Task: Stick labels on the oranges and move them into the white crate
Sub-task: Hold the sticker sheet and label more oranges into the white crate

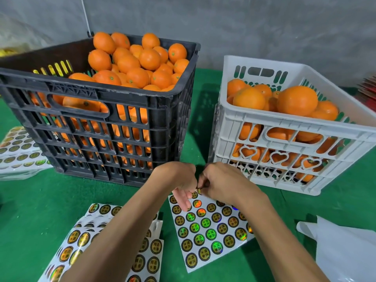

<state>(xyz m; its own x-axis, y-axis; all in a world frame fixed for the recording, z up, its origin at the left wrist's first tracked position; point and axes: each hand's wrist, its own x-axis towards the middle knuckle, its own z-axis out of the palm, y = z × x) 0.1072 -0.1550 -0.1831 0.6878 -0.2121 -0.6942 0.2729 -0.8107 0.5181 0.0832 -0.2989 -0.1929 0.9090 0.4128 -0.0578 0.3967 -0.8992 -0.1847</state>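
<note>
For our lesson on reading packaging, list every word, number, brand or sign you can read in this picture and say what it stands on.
Round labels on the sticker sheet: Chinese characters in four, too blurred to quote with certainty.
Labels on the nearer sheets: the same kind of print, also too blurred.
Sheets at far left: too small to read.
Black crate and white crate: no text seen; the white one bears only heart-shaped cut-outs.

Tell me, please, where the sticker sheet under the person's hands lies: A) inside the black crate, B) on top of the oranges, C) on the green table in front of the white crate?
C: the sticker sheet lies flat on the green table, in front of the white crate, with both hands above its far edge.
</note>
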